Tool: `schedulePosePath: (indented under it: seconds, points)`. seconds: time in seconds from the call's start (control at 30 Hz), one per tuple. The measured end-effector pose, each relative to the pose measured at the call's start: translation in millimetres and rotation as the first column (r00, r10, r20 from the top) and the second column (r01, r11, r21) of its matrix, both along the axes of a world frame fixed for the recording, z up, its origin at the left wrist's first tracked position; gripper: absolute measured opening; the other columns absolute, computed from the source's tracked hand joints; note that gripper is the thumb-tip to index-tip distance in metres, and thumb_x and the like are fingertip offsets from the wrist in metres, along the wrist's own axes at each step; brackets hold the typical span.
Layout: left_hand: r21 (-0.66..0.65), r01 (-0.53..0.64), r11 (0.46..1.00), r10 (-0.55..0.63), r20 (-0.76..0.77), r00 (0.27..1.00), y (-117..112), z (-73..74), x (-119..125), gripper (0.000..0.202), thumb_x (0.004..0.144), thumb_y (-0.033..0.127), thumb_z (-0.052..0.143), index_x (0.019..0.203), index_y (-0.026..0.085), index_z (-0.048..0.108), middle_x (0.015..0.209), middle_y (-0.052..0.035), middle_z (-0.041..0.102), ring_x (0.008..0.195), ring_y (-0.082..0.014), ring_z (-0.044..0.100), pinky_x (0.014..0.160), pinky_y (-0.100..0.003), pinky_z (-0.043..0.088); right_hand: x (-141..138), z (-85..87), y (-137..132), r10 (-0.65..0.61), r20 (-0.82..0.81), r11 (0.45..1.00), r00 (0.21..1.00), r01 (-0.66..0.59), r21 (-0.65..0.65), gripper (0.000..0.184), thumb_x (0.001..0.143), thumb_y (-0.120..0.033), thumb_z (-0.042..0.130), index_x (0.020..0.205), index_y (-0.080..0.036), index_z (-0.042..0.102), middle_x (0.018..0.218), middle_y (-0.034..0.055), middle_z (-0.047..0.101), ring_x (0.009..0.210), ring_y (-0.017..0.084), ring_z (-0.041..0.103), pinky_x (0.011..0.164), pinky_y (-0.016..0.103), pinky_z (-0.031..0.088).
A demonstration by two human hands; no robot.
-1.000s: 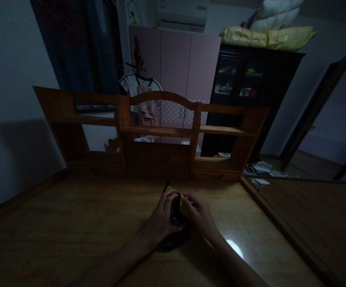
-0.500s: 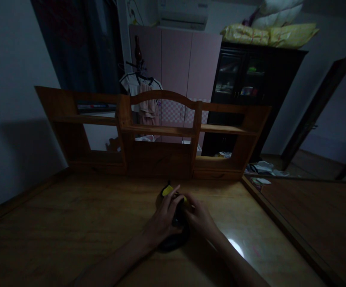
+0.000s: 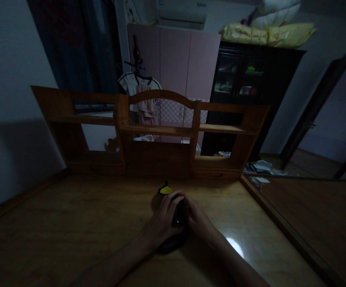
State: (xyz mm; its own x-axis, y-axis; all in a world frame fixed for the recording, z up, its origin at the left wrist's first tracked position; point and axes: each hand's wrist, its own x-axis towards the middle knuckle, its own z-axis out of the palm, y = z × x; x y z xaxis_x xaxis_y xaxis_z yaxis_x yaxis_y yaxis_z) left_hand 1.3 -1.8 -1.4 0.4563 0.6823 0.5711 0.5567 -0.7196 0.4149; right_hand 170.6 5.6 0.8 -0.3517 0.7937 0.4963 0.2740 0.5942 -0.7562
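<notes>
At the frame's lower centre, the left hand grasps a glossy dark object, while the right hand lies against its right side, grip indiscernible.

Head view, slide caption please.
Left hand and right hand on a dark object atop a wooden desk in dim light.

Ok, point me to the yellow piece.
In the head view, the yellow piece shows just left of centre, beyond the left hand, towards the wooden shelf unit.
</notes>
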Motion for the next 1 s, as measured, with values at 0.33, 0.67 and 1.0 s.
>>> schedulePosePath:
  seconds: [0.33, 0.67, 1.0]
  points:
    - [-0.013, 0.011, 1.0, -0.011, 0.038, 0.999, -2, 4.3, 1, 0.079, 0.068, 0.012, 0.071, 0.136, 0.024, 0.032, 0.14, -0.0077, 0.035, 0.131, -0.0265, 0.033, 0.111, -0.046, 0.033, -2, -4.5, 1, -0.059, 0.006, 0.998, 0.998, 0.059, 0.015, 0.051, 0.085, -0.006, 0.041, 0.133, -0.023, 0.044, 0.124, 0.007, 0.059, 0.111, 0.019, 0.056, 0.095, 0.035, 0.046]
    - [-0.024, 0.038, 0.999, -0.036, 0.058, 0.998, -1, 1.9, 0, 0.084, 0.067, 0.017, 0.074, 0.138, 0.025, 0.03, 0.139, -0.0084, 0.036, 0.131, -0.0264, 0.034, 0.11, -0.046, 0.034, -6, 6.0, -4, -0.189, 0.06, 0.978, 0.98, 0.194, -0.076, 0.031, 0.088, -0.012, 0.042, 0.114, -0.018, 0.057, 0.079, 0.0012, 0.066, 0.065, 0.013, 0.058, 0.058, 0.02, 0.043]
    - [0.035, -0.023, 0.999, 0.024, -0.007, 1.0, 2, -3.0, -3, 0.081, 0.069, 0.023, 0.075, 0.137, 0.024, 0.031, 0.135, -0.0098, 0.042, 0.127, -0.0268, 0.039, 0.107, -0.046, 0.036, -4, -2.2, -2, -0.165, 0.033, 0.977, 0.986, 0.168, -0.13, 0.02, 0.09, -0.02, 0.042, 0.105, -0.018, 0.056, 0.074, -0.0002, 0.064, 0.06, 0.013, 0.056, 0.053, 0.02, 0.04]
